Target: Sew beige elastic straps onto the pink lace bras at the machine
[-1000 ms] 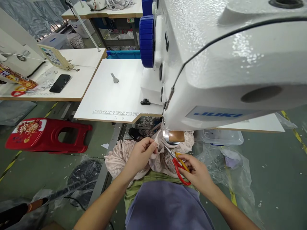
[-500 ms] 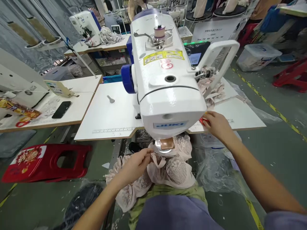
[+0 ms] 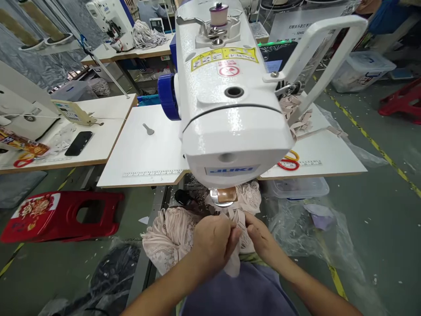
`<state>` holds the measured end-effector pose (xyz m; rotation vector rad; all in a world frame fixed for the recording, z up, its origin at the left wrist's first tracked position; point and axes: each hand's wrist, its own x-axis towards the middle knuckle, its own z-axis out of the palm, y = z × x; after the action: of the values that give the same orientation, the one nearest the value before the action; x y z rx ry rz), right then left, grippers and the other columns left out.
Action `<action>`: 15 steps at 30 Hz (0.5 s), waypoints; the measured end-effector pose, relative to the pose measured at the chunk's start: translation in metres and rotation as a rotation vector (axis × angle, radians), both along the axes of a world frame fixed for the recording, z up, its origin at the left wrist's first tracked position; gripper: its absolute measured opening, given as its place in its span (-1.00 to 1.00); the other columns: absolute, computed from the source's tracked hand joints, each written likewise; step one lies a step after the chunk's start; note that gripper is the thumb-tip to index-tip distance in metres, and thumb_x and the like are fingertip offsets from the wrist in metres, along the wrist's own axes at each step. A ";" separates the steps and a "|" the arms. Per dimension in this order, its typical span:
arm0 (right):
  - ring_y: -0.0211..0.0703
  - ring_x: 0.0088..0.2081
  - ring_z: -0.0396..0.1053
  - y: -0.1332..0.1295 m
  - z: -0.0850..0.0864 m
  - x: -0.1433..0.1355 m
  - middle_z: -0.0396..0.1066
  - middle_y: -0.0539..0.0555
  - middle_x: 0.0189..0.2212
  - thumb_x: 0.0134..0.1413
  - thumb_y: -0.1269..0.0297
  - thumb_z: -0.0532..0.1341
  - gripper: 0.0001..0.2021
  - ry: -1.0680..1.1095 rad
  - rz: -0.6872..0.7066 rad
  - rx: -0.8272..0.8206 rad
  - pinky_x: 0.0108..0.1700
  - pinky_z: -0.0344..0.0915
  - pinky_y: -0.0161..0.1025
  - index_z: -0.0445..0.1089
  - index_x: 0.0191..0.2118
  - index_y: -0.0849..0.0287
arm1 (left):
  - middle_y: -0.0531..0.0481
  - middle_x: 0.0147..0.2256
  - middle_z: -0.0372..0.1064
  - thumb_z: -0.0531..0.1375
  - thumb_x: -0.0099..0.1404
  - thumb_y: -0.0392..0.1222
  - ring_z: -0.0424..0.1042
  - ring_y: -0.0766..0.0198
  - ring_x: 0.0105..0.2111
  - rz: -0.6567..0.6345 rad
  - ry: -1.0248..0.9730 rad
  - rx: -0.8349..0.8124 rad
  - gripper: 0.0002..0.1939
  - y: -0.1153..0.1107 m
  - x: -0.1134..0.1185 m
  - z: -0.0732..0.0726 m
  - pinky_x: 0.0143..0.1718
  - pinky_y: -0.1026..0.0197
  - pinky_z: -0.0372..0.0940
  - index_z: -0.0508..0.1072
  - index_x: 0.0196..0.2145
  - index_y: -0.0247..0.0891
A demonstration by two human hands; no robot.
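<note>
Below the head of a white JUKI sewing machine (image 3: pixel 235 145), a beige lace bra (image 3: pixel 233 263) lies over my lap. My left hand (image 3: pixel 212 241) is closed on its fabric, fingers curled in a fist. Close by on the right, my right hand (image 3: pixel 263 241) pinches a strap-like part of the same bra between thumb and fingers. More beige lace bras (image 3: pixel 169 237) are bunched to the left of my left hand. The scissors (image 3: pixel 289 164) with red and yellow handles lie on the table to the right, their blades hidden behind the machine head.
Cut beige strips (image 3: pixel 299 116) are heaped on the right of the white table (image 3: pixel 151 153). A small grey tool (image 3: pixel 148 129) lies on the left. A red stool (image 3: pixel 66 215) is on the floor at left, and a clear plastic box lid (image 3: pixel 299 188) sits below the table's right edge.
My right hand has let go of the scissors and come down to the bra. My left hand has moved right and closed into a fist. The view has tilted and shifted slightly.
</note>
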<state>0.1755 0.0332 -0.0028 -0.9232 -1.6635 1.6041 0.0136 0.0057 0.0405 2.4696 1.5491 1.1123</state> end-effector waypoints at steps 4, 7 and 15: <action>-0.11 -0.43 0.26 -0.004 0.003 0.006 0.31 0.07 -0.54 0.16 -0.39 -0.16 -0.30 -0.197 0.039 0.136 -0.26 0.29 -0.15 0.36 -0.48 0.15 | 0.09 -0.61 0.27 -0.11 0.50 -0.19 0.25 0.32 -0.61 0.072 -0.141 -0.063 -0.63 0.001 0.006 -0.003 -0.52 0.24 0.08 0.24 -0.47 -0.20; -0.09 -0.38 0.30 -0.007 0.004 0.006 0.34 0.08 -0.45 0.15 -0.40 -0.14 -0.32 -0.065 -0.030 -0.013 -0.24 0.31 -0.15 0.39 -0.32 0.13 | 0.11 -0.62 0.25 -0.10 0.48 -0.18 0.24 0.34 -0.63 0.078 -0.208 -0.181 -0.63 0.003 0.009 -0.006 -0.54 0.26 0.05 0.22 -0.50 -0.19; -0.31 -0.57 0.16 0.036 0.027 -0.010 0.26 -0.08 -0.60 0.09 -0.01 0.21 -0.70 0.047 -0.272 -0.247 -0.51 0.12 -0.34 0.25 -0.41 0.12 | 0.15 -0.61 0.22 -0.07 0.48 -0.11 0.22 0.40 -0.62 0.170 -0.636 -0.621 -0.60 0.012 0.011 -0.001 -0.60 0.37 0.10 0.26 -0.52 -0.20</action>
<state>0.1657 0.0695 0.0241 -1.1706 -1.2636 1.6492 0.0247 0.0179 0.0398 1.4317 1.5780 1.0664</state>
